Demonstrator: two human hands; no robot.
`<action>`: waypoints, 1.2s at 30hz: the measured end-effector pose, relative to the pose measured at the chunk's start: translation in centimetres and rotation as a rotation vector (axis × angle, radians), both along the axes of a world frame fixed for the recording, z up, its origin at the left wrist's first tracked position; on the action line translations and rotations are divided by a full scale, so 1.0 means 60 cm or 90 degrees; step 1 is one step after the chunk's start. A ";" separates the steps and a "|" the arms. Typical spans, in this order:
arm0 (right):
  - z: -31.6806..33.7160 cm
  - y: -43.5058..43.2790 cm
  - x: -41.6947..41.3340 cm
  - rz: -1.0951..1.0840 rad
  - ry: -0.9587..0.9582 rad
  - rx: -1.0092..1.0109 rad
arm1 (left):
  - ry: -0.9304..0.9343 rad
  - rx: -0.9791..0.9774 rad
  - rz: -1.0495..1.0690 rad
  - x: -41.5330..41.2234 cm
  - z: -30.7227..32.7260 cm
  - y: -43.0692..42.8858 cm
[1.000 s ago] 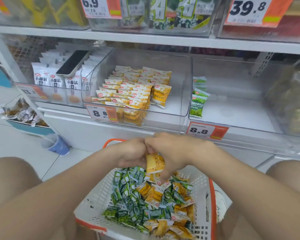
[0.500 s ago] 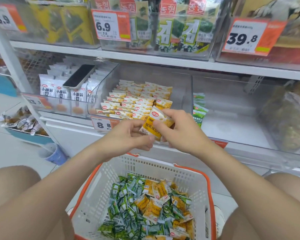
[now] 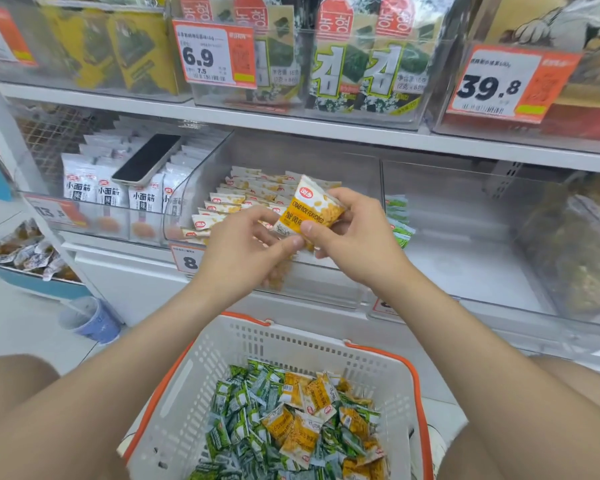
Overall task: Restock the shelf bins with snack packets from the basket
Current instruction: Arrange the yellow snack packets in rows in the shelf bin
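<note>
Both hands are working at the front edge of the lower shelf, above the basket (image 3: pixel 388 351). The right hand (image 3: pixel 357 237) is pinching a yellow packet (image 3: pixel 307 211) between thumb and curled fingers on its right side. The left hand (image 3: pixel 243 247) is pinching the packet's lower left corner with thumb and fingertips, other fingers loosely curled. The packet is being held tilted, printed face to the camera, just in front of and slightly above the middle bin (image 3: pixel 343 282). The rows of matching packets (image 3: pixel 243 195) are standing directly behind and to the left of it, so the placing move is looking like a short push forward and down into the bin. The free space is lying toward the bin's right side, nearer the right hand. The packet's long axis is hard to call because the fingers are covering its lower end. Yellow shapes are showing below the left hand, either more packets in its palm or stock seen through the clear bin front, cannot tell. Green packets (image 3: pixel 397 220) are sitting in the next bin to the right, partly hidden by the right hand. More yellow and green packets are lying mixed in the basket, whose near end is being cut off by the frame.
</note>
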State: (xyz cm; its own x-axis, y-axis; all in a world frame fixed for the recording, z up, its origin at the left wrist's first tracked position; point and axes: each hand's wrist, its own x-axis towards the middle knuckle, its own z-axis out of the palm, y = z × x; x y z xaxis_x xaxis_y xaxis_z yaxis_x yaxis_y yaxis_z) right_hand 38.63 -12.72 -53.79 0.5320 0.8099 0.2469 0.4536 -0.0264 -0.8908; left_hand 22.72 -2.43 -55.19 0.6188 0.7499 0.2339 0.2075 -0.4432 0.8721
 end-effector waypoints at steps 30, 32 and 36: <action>-0.056 0.150 0.054 -0.250 -0.233 -0.354 | 0.470 0.476 -0.006 0.013 -0.055 0.068; -0.055 0.149 0.055 -0.270 -0.291 -0.368 | 0.469 0.471 -0.007 0.013 -0.055 0.067; -0.053 0.142 0.045 -0.198 -0.337 -0.400 | 0.469 0.473 -0.009 0.012 -0.055 0.067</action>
State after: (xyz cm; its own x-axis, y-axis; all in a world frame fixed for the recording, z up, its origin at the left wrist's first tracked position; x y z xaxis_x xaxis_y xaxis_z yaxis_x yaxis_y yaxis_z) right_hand 41.34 -4.21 -56.98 0.6932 0.7162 0.0804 0.6937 -0.6328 -0.3441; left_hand 23.46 1.60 -58.49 0.8026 0.5640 0.1942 0.5681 -0.8220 0.0392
